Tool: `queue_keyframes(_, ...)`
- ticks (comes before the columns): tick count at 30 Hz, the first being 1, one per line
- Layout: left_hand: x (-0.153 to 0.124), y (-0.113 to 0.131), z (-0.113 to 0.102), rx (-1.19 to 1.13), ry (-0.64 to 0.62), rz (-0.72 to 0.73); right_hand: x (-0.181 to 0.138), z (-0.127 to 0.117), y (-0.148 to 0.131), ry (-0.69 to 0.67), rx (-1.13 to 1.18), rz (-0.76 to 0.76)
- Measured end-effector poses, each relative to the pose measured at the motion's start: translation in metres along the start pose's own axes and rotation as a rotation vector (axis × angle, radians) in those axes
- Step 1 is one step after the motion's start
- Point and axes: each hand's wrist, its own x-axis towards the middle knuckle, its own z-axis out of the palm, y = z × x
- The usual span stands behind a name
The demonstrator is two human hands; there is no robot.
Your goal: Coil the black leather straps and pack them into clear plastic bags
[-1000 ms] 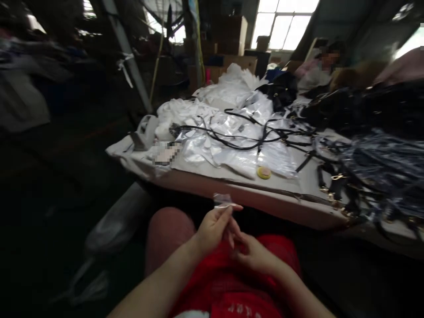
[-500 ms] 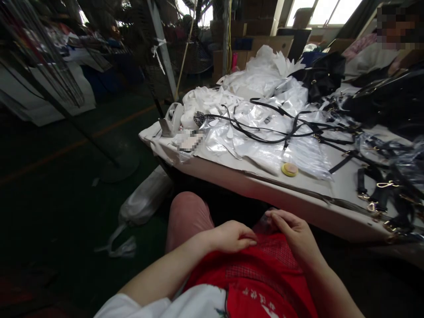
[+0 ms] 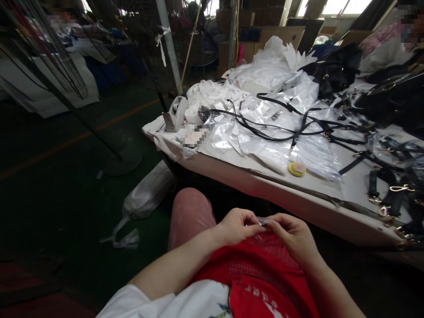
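My left hand [image 3: 237,226] and my right hand [image 3: 291,235] meet over my lap, just below the table's front edge [image 3: 265,187]. Both pinch a small clear plastic piece [image 3: 263,221] between thumb and fingertips. The piece is tiny and partly hidden by the fingers. Under the hands lies red cloth [image 3: 261,274] on my lap. My bare knee [image 3: 190,207] shows to the left of the hands.
The white table carries clear plastic bags [image 3: 265,132], black straps [image 3: 285,128], a small yellow round thing [image 3: 297,168], a tape dispenser [image 3: 174,115] and black bags [image 3: 334,68]. A white sack [image 3: 145,198] lies on the dark floor. Other people sit at the far right and far left.
My left hand lowered from holding the clear piece up to my lap. Both hands have now come together and pinch it. The view turned left and downwards.
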Motion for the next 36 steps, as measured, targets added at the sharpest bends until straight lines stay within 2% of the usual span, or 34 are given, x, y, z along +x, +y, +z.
queue_keyframes(5,-0.001,-0.002,0.003,0.001,-0.034,-0.013,0.001,0.007,-0.001,0.083,-0.023,0.026)
queue_keyframes(14,0.006,-0.002,-0.002,0.067,-0.011,0.022,0.005,0.0,-0.005,-0.002,-0.01,0.01)
queue_keyframes(19,0.004,0.003,0.0,0.143,-0.041,0.012,0.006,0.003,0.0,0.074,0.011,-0.029)
queue_keyframes(25,0.005,-0.006,0.0,0.096,-0.053,-0.004,0.002,-0.006,-0.013,-0.134,0.002,0.008)
queue_keyframes(31,0.006,-0.004,-0.008,0.105,-0.045,0.041,0.012,0.001,-0.02,-0.102,-0.176,-0.135)
queue_keyframes(33,0.004,0.001,-0.012,0.035,-0.095,0.049,0.02,0.009,-0.019,-0.1,-0.178,-0.172)
queue_keyframes(36,0.002,0.007,-0.018,-0.13,-0.164,-0.016,0.035,0.02,-0.022,-0.12,-0.171,-0.202)
